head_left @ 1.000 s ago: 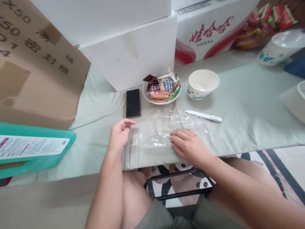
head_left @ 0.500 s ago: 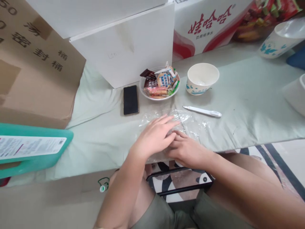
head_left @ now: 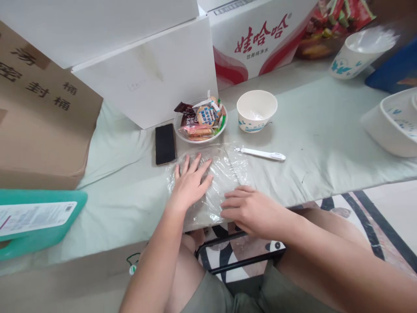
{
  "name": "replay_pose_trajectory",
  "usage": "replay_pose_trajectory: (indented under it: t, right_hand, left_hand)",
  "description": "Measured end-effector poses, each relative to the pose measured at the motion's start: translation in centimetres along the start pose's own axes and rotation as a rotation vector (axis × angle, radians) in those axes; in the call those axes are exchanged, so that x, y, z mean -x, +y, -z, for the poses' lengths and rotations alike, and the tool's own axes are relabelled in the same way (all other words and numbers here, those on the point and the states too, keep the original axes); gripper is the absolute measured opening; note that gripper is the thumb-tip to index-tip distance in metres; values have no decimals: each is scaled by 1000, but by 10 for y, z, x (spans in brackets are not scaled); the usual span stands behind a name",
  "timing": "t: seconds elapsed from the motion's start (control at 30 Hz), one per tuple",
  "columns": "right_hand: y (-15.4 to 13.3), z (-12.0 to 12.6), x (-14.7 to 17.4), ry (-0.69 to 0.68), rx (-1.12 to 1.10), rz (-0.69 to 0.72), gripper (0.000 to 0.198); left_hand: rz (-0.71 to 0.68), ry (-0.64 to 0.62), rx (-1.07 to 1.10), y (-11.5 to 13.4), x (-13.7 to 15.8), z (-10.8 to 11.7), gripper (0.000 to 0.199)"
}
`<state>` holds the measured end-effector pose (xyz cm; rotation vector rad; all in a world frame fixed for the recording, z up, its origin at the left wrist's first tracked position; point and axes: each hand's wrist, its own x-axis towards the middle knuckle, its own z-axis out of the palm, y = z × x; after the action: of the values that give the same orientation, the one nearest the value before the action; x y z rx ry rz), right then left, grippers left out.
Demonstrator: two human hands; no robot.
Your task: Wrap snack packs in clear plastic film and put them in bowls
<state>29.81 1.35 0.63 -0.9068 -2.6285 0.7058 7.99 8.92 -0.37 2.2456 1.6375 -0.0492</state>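
A sheet of clear plastic film lies crinkled on the cloth-covered table, close to its front edge. My left hand rests flat on the film's left part, fingers spread. On its right side, my right hand lies palm down with fingers stretched toward the left and slightly bent. Just beyond the film is a slim white tool, perhaps a utility knife. A plastic bowl of wrapped snacks stands behind the film, with a black phone to its left and a white paper bowl to its right.
A brown carton, white boxes and a red-and-white carton line the back. A green jug stands at left. Paper cups and a white container are at right. My legs are under the table edge.
My hands have moved apart: the left slid left across the film and spread its fingers, and the right is now separate from it. The camera view has shifted slightly right.
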Motion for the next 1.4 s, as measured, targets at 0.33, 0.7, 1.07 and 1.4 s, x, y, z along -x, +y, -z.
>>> replay_pose_trajectory:
  t: [0.33, 0.7, 1.07, 1.4]
  right_hand:
    - [28, 23, 18, 108, 19, -116, 35]
    - [18, 3, 12, 260, 139, -71, 19]
    - [33, 7, 21, 308, 122, -280, 38]
    - [48, -4, 16, 236, 95, -264, 33]
  left_hand:
    - [-113, 582, 245, -15, 52, 28, 23]
    - [-173, -19, 123, -9, 56, -3, 41]
    - [-112, -7, 75, -22, 38, -4, 49]
    - [-97, -19, 66, -22, 38, -3, 51]
